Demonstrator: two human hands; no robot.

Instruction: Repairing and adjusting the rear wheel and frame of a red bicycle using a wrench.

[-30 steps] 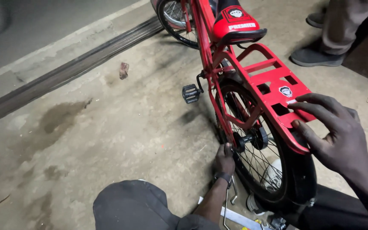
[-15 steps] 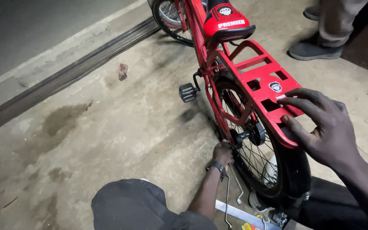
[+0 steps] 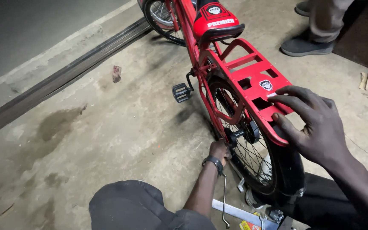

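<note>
— Where is the right hand (image 3: 320,123)?

— At the right of the frame, laid flat on the rear end of the red carrier rack (image 3: 254,79). Its grip is spread wide: fingers rest across the rack's slats, the thumb hooks the rack's rear edge, and it closes on nothing.

— And the left hand (image 3: 219,150)?

— Lower centre, down by the hub of the rear wheel (image 3: 252,157), curled tight at the axle. Whether that grip has a tool or a nut in it, I cannot tell; the fist hides it. A dark band sits on the wrist.

— The bicycle itself?

— The red bicycle (image 3: 201,64) stands upright on the concrete floor (image 3: 107,140), running from top centre down to lower right, with its red and black saddle (image 3: 214,19) at the top and a black pedal (image 3: 181,92) left of the frame.

— Anything nearby?

— Another person's grey shoe (image 3: 305,46) at upper right, and a thin metal rod (image 3: 225,200) just below the left wrist.
</note>
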